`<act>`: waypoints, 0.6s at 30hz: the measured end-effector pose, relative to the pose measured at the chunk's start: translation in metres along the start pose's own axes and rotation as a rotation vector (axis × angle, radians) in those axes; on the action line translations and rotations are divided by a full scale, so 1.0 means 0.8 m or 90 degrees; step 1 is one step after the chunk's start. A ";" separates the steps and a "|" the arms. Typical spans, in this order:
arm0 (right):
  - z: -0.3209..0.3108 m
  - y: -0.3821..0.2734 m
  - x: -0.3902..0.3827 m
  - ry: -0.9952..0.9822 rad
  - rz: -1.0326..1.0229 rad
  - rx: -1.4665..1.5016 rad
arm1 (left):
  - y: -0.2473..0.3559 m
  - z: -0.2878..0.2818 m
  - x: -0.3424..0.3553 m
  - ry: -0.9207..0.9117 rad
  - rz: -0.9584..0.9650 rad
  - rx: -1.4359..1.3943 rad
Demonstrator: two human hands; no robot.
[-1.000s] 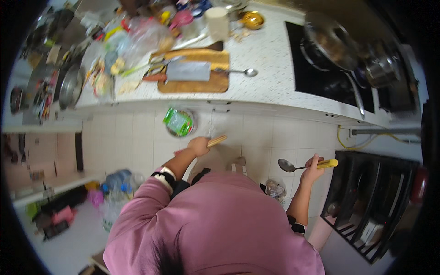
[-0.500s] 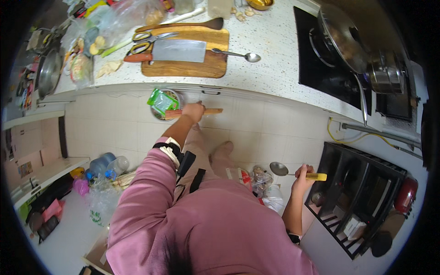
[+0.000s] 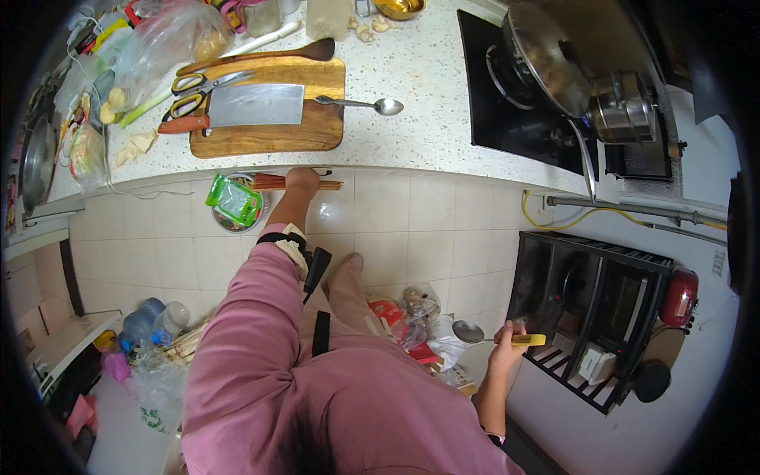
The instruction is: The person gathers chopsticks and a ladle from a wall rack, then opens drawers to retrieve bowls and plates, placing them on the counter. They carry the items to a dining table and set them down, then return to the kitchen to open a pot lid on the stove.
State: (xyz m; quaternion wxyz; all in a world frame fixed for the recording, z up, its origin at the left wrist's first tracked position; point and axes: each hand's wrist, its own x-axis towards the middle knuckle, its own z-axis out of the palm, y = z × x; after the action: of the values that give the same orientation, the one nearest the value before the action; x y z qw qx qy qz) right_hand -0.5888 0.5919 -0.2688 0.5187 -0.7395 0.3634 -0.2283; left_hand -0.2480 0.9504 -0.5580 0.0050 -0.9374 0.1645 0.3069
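Note:
My left hand (image 3: 302,182) is closed on a bundle of reddish wooden chopsticks (image 3: 270,182), held against the cabinet front just under the counter edge. Below and left of it, a bin (image 3: 234,226) on the floor has a green plastic package (image 3: 233,198) on top. My right hand (image 3: 504,339), low at the right, grips a metal ladle (image 3: 468,331) by its yellow handle. On the counter above lie a wooden board (image 3: 265,142) with a cleaver (image 3: 255,104), scissors (image 3: 190,101), a wooden turner (image 3: 319,48) and a metal spoon (image 3: 388,106).
The black cooktop (image 3: 489,127) holds a covered pan (image 3: 538,59) and steel pot (image 3: 621,108). At right stand a black rack (image 3: 554,285) and red appliance (image 3: 678,297). Bags (image 3: 420,308) and water bottles (image 3: 144,323) sit on the floor. Bagged vegetables (image 3: 87,150) crowd the counter's left.
My left hand has moved forward to the cabinet front with the chopsticks. My right hand, still holding the ladle, is lower in the picture. The view has shifted, with my body bent further forward.

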 end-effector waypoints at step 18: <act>0.004 0.041 0.040 -0.127 -0.063 -0.235 | 0.027 0.064 -0.093 -0.024 -0.007 -0.040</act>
State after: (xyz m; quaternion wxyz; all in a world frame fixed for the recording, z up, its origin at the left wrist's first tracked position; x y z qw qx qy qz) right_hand -0.5765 0.5628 -0.3015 0.3961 -0.8576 0.3094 -0.1089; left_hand -0.3408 0.9583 -0.5545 -0.0192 -0.9320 0.1493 0.3298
